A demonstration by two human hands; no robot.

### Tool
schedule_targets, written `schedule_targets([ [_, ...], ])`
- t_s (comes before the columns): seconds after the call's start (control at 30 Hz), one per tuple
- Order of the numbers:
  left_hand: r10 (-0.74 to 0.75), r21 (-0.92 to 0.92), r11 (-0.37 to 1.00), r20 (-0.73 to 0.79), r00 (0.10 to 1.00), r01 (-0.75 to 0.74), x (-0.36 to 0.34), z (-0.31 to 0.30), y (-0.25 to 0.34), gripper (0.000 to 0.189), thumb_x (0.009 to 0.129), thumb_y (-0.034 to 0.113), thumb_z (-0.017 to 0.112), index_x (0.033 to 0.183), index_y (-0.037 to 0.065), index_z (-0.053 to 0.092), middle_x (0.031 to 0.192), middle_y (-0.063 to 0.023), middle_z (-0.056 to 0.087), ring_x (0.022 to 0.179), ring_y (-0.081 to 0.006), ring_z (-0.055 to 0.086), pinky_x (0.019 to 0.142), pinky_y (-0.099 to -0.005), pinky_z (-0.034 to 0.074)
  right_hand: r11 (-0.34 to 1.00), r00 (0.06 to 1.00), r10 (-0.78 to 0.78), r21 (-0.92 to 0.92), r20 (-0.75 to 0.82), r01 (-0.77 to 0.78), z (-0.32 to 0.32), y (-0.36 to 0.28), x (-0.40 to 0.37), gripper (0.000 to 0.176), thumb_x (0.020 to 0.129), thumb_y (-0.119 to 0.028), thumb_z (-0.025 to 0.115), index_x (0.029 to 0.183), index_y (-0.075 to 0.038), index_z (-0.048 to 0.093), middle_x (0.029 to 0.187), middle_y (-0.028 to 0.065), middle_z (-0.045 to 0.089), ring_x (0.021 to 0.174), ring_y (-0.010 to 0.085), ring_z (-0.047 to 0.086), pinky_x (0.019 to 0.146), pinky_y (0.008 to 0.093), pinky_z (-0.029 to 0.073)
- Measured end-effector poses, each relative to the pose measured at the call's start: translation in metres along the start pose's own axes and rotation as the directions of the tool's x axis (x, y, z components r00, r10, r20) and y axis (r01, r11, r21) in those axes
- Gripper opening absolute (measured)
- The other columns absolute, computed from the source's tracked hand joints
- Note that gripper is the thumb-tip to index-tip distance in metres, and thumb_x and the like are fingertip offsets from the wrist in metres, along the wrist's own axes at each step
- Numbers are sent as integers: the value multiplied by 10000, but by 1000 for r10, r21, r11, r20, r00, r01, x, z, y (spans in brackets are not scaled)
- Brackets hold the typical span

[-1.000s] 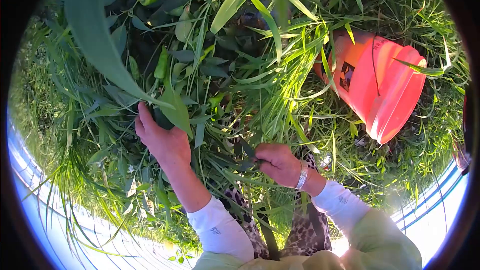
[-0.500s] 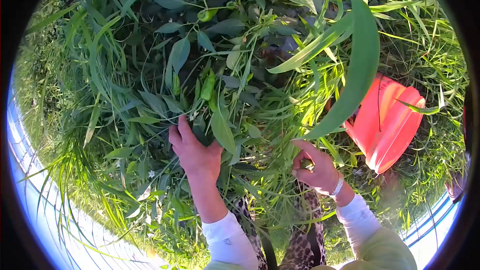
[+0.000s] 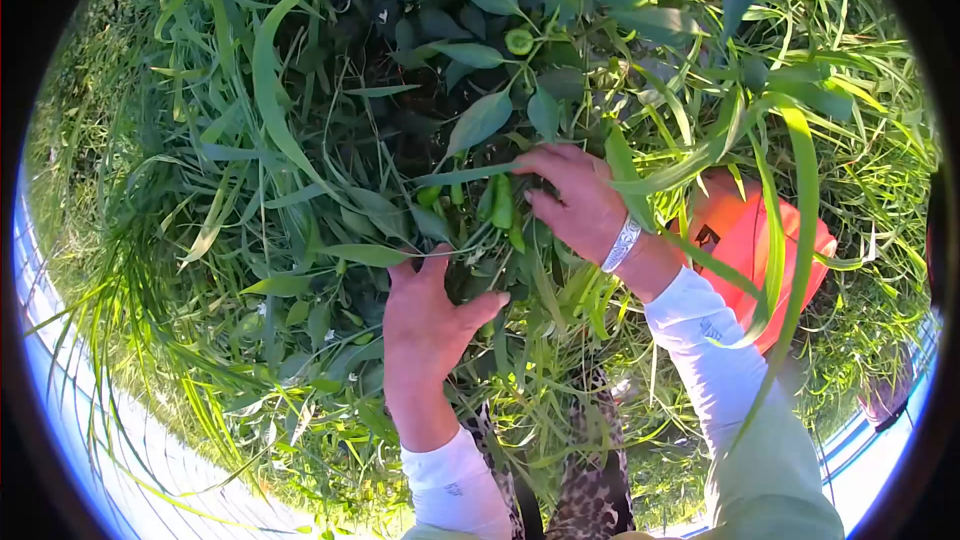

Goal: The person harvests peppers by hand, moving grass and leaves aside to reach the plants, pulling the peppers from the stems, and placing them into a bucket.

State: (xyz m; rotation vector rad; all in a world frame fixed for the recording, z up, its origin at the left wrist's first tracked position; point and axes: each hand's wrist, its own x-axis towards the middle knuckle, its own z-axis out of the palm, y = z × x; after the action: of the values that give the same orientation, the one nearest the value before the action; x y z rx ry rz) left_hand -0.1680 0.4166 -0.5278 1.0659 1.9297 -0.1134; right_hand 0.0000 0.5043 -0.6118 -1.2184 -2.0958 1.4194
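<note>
Several green peppers (image 3: 502, 202) hang among dark leaves near the middle of the view. Just below and left of them is my left hand (image 3: 430, 315), its thumb spread from the fingers and its fingertips partly behind leaves. My right hand (image 3: 575, 195), with a patterned silver band at the wrist, reaches in from the right beside the peppers. Its thumb and fingers are apart, and nothing shows between them. A rounder green pepper (image 3: 519, 41) hangs higher on the plant.
An orange-red container (image 3: 745, 240) lies in the grass at the right, partly behind long blades and my right sleeve. Tall grass (image 3: 170, 280) crowds the left side. Patterned trouser legs (image 3: 590, 480) show at the bottom.
My right hand has moved up and left from beside the container to the peppers, and has opened. My left hand has shifted slightly right, its thumb now spread. The view has shifted too.
</note>
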Motion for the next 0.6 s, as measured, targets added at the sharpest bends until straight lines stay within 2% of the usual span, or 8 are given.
schedule_targets([
  [0.1, 3, -66, 998, 15, 1000, -2, 3, -4, 5, 658, 591, 335, 762, 1125, 13, 551, 1217, -256, 409, 1009, -397, 518, 831, -424, 456, 980, 977, 195, 24, 81, -198, -8, 7, -8, 298, 722, -40, 582, 1018, -72, 570, 946, 117, 580, 901, 311, 558, 745, 360, 448],
  [0.2, -16, -44, 999, 40, 999, 18, 4, -3, 2, 615, 610, 342, 748, 1112, 38, 564, 1205, -235, 430, 971, -373, 538, 796, -428, 467, 992, 992, -37, -118, 119, 51, -8, -37, 16, 282, 723, -53, 587, 999, -108, 572, 945, 93, 575, 771, 300, 589, 617, 364, 475],
  [0.3, 91, -136, 987, 19, 996, -87, 6, -2, -2, 498, 623, 274, 754, 1030, 16, 626, 1020, -196, 546, 940, -346, 535, 827, -379, 437, 919, 927, -274, -215, 256, 331, -4, -89, 71, 220, 723, -10, 525, 917, -112, 546, 908, 76, 536, 693, 282, 600, 616, 365, 510],
  [0.37, 113, -126, 986, 15, 994, -110, 7, -8, -2, 499, 631, 294, 743, 1036, 33, 613, 1039, -207, 545, 944, -354, 539, 797, -400, 454, 862, 915, -397, -311, 74, 400, -10, -67, 121, 202, 740, -33, 532, 935, -82, 553, 947, 84, 542, 749, 298, 594, 642, 369, 511],
  [0.43, 144, -149, 979, 12, 990, -140, 6, -7, -7, 444, 647, 310, 726, 995, 52, 628, 1025, -204, 560, 919, -354, 555, 761, -412, 470, 858, 945, -281, -485, -166, 170, -46, -19, 148, 229, 754, -87, 550, 980, -53, 572, 956, 129, 579, 817, 348, 579, 773, 406, 478],
  [0.53, 101, -137, 986, 50, 994, -93, 9, -12, -10, 408, 646, 318, 724, 945, 53, 650, 1030, -183, 563, 914, -334, 563, 761, -406, 469, 680, 983, 125, -709, -136, -184, -108, 35, 140, 246, 760, -193, 541, 943, -51, 624, 871, 144, 640, 796, 313, 613, 720, 395, 490],
  [0.57, 103, -141, 985, 52, 993, -95, 10, -11, -11, 408, 646, 319, 724, 945, 53, 650, 1030, -183, 563, 914, -334, 563, 761, -406, 469, 691, 998, -1, -721, -71, -51, -114, 57, 118, 236, 772, -219, 542, 907, -45, 628, 791, 142, 645, 739, 311, 621, 689, 390, 487],
  [0.6, 87, -203, 976, 39, 995, -77, 9, -7, -6, 380, 641, 258, 732, 939, 34, 657, 1014, -182, 561, 911, -324, 557, 781, -380, 451, 711, 923, 378, -616, -71, -338, -119, 54, 103, 236, 783, -280, 557, 828, -68, 651, 828, 157, 632, 802, 337, 598, 738, 404, 472],
])
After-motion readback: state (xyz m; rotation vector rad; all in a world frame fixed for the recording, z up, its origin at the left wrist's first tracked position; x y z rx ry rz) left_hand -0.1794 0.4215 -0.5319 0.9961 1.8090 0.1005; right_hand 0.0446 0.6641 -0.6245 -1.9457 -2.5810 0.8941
